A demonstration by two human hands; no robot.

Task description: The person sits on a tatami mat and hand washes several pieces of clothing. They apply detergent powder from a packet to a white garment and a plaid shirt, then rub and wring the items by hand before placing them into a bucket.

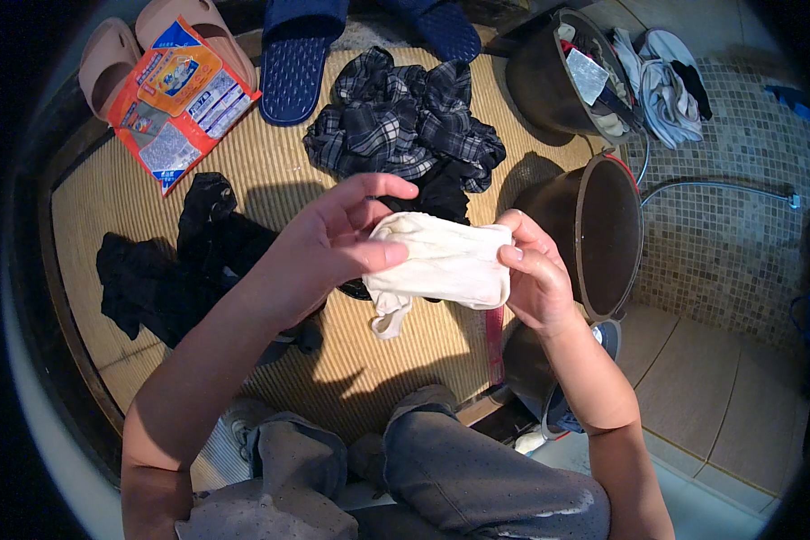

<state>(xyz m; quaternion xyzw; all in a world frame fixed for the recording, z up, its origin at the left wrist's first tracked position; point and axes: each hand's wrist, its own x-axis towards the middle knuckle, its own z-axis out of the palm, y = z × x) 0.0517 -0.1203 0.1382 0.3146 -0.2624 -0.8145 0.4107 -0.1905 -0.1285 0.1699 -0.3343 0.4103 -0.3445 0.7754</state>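
A piece of white cloth (452, 260), possibly a small garment, is stretched between my two hands in front of me. My left hand (337, 233) grips its left end with the thumb on top and the fingers behind. At the right end, my right hand (536, 273) pinches the edge between thumb and fingers. A narrow loop of the cloth dangles below its left side. Beyond it, a black and grey plaid garment (405, 115) lies bunched on the ribbed tan mat (405, 361). Black clothing (169, 277) lies to the left, partly hidden by my left forearm.
A dark bucket (604, 236) tilts at the right; another bucket (547, 88) behind it holds cloth and a brush-like block. A third bucket (526, 364) sits below. Blue slippers (293, 74), pink clogs (104, 67) and an orange detergent bag (182, 108) line the far left. Light clothes (668, 94) lie at far right.
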